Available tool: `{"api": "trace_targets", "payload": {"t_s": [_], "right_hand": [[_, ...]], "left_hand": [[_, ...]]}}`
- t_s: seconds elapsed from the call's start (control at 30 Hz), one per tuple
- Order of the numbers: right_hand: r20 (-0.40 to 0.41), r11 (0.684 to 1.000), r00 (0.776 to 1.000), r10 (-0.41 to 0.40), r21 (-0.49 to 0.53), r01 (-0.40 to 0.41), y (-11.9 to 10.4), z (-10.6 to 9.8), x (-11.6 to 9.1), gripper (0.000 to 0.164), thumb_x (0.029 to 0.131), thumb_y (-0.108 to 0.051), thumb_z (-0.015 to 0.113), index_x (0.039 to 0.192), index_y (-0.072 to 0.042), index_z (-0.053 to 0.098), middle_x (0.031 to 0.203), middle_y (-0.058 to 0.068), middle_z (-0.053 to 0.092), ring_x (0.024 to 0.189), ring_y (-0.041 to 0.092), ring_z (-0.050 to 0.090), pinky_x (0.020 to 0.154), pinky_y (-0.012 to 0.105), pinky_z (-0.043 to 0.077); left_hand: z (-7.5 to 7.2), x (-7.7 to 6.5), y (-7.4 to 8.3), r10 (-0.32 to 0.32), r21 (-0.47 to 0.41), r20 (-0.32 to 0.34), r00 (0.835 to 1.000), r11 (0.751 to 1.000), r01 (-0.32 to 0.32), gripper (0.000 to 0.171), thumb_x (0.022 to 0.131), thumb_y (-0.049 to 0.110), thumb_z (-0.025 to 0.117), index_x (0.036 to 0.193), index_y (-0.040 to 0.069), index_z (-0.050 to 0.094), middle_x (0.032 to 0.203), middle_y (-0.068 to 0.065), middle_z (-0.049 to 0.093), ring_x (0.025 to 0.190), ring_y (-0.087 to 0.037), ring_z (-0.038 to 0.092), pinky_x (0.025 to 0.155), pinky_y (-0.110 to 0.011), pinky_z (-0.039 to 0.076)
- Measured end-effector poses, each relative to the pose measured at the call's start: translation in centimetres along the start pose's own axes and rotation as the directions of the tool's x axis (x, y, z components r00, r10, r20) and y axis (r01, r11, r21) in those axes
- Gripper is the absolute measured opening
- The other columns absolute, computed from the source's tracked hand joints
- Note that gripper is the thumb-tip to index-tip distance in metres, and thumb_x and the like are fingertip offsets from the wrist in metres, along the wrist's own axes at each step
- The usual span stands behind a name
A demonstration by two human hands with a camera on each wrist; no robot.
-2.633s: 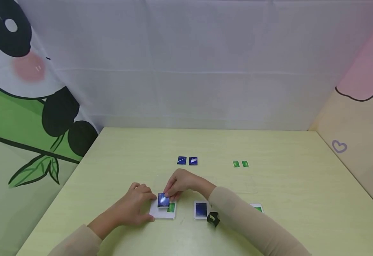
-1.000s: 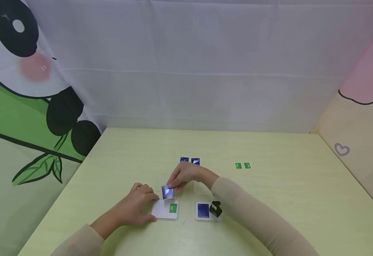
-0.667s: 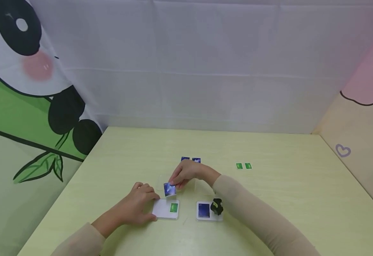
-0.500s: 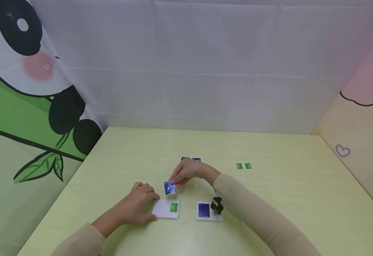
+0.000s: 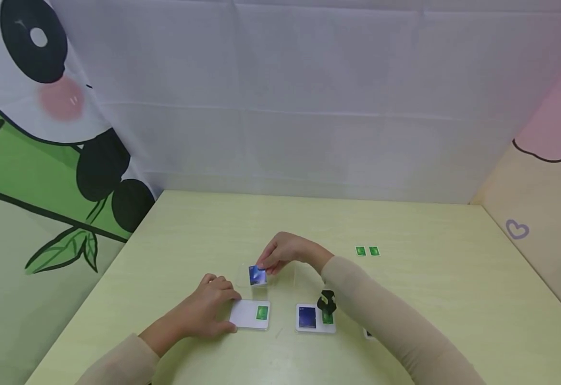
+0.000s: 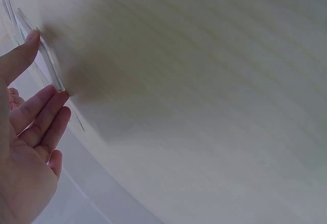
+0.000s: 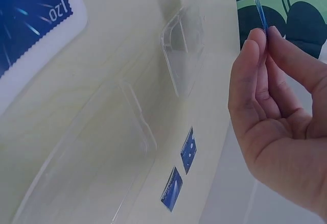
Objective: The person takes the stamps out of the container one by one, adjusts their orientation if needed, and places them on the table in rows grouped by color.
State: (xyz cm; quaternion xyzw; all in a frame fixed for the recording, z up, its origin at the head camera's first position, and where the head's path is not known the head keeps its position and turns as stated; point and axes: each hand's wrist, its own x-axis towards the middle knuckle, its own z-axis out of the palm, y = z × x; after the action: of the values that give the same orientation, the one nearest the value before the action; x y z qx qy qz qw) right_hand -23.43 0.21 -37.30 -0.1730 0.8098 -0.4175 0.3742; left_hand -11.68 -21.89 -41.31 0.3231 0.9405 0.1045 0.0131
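Passage runs between left card [image 5: 244,316] and middle card [image 5: 319,324]; right sleeve [image 5: 391,310] blocks rightward.

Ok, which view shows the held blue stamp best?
Head: the stamp shows its printed face, pinched by the right hand. The right wrist view catches it nearly edge-on; the left wrist view doesn't show it.

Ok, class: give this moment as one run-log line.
left hand: holds card | right hand: pinches blue stamp | blue stamp: off card | green stamp: on card
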Motion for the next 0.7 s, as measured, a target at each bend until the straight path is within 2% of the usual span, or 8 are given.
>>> {"api": "trace_targets", "payload": {"t_s": [0.17, 0.33, 0.6, 0.7], "right_hand": [[0.0, 1.0, 1.0, 0.004, 0.007, -0.004, -0.09, -0.12, 0.23, 0.014, 0.086, -0.013, 0.071, 0.096, -0.003, 0.075, 0.075, 0.003, 0.071, 0.061, 0.009, 0.063, 0.082, 0.037, 0.057], [-0.002, 1.0, 1.0, -0.015, 0.012, 0.015, 0.01, -0.18, 0.42, 0.015, 0.086, -0.012, 0.07, 0.096, -0.002, 0.075, 0.073, 0.001, 0.07, 0.061, 0.008, 0.063, 0.078, 0.034, 0.058], [-0.046, 1.0, 0.999, -0.018, 0.025, 0.019, -0.12, -0.47, 0.69, 0.016, 0.086, -0.014, 0.071, 0.097, -0.002, 0.075, 0.072, 0.0, 0.069, 0.061, 0.009, 0.063, 0.081, 0.037, 0.057], [-0.051, 1.0, 0.999, -0.012, 0.024, 0.014, -0.15, -0.58, 0.87, 0.017, 0.087, -0.014, 0.07, 0.097, -0.002, 0.075, 0.074, 0.001, 0.07, 0.061, 0.009, 0.063, 0.079, 0.035, 0.057]], "left_hand": [[-0.13, 0.05, 0.0, -0.004, 0.005, 0.007, 1.0, 1.0, 0.004, 0.05, 0.07, 0.045, 0.081, 0.107, 0.013, 0.07, 0.102, 0.003, 0.069, 0.097, -0.013, 0.054, 0.092, -0.043, 0.035], [-0.06, 0.08, 0.0, -0.006, 0.008, 0.016, 1.0, 1.0, 0.006, 0.05, 0.07, 0.046, 0.081, 0.106, 0.012, 0.07, 0.101, 0.003, 0.068, 0.096, -0.013, 0.054, 0.091, -0.043, 0.035], [0.04, 0.08, 0.08, -0.027, -0.01, 0.034, 0.999, 1.0, 0.028, 0.05, 0.07, 0.045, 0.08, 0.107, 0.013, 0.07, 0.102, 0.004, 0.068, 0.098, -0.012, 0.054, 0.093, -0.044, 0.035], [0.02, 0.08, 0.06, -0.025, -0.011, 0.032, 0.999, 1.0, 0.026, 0.05, 0.07, 0.045, 0.081, 0.107, 0.013, 0.07, 0.102, 0.004, 0.068, 0.097, -0.012, 0.054, 0.092, -0.044, 0.035]]}}
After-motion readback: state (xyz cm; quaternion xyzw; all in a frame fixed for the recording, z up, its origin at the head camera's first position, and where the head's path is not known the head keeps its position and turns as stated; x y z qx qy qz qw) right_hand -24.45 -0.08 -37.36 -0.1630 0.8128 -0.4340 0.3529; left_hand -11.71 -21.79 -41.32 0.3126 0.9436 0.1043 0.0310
